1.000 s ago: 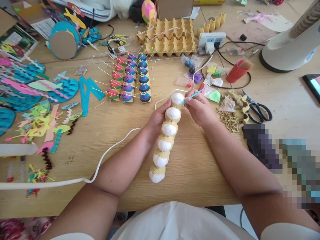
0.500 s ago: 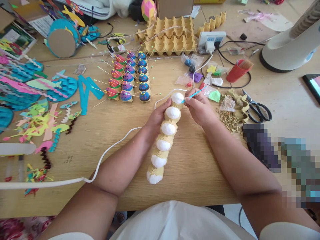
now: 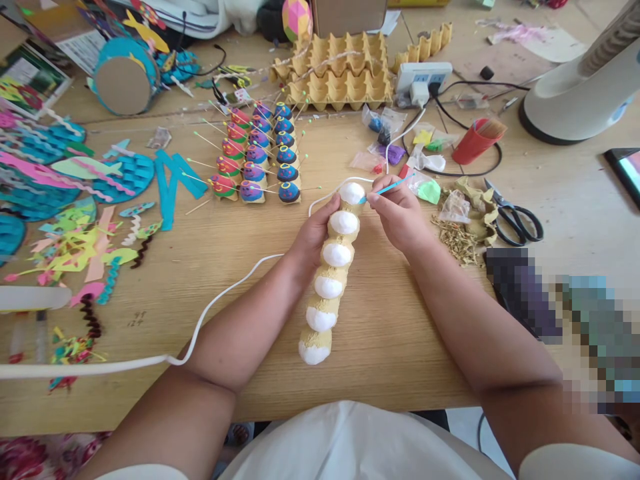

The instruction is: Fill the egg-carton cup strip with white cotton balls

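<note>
A strip of tan egg-carton cups (image 3: pixel 334 272) with white domed tops hangs over the table, slanting from upper right to lower left. My left hand (image 3: pixel 319 230) is closed around the left side of its upper end. In my right hand (image 3: pixel 397 212) a thin blue stick (image 3: pixel 391 186) is pinched between the fingers. The stick's tip meets the right edge of the topmost white dome. Some of my left fingers are hidden under the strip.
Painted carton rows with pins (image 3: pixel 256 153) stand behind my left hand. Scissors (image 3: pixel 515 215), a red cup (image 3: pixel 477 141) and clay packets (image 3: pixel 391 155) lie right. A white cable (image 3: pixel 210 310) crosses the left side. Paper scraps (image 3: pixel 75 243) lie far left.
The strip has turned slightly, its lower end shifting right and its upper end a little left. The stick's tip has moved slightly left with the dome. Both hands keep their hold.
</note>
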Action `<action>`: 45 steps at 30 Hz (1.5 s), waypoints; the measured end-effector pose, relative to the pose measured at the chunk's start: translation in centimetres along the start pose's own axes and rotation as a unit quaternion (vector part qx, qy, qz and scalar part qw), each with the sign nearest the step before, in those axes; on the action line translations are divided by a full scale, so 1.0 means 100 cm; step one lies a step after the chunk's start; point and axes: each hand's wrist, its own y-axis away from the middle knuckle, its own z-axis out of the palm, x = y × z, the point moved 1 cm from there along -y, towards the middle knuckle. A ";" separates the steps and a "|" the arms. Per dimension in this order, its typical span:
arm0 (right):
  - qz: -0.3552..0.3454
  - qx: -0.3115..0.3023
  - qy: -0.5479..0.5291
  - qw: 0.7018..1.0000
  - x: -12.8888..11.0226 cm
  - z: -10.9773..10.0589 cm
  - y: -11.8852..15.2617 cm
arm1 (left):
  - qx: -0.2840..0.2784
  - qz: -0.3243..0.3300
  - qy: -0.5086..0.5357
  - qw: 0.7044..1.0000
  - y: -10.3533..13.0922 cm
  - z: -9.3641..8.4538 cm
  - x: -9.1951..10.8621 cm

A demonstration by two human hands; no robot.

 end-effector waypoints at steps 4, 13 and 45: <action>-0.018 0.005 -0.003 1.000 -0.002 0.001 0.001 | 0.006 -0.014 -0.008 1.000 -0.004 -0.005 0.001; 0.020 -0.016 -0.050 0.998 -0.004 -0.001 0.000 | -0.009 -0.035 0.000 0.999 -0.004 -0.010 0.001; 0.020 -0.023 -0.058 0.998 -0.004 -0.001 0.000 | -0.072 0.063 -0.053 0.994 -0.014 -0.022 -0.009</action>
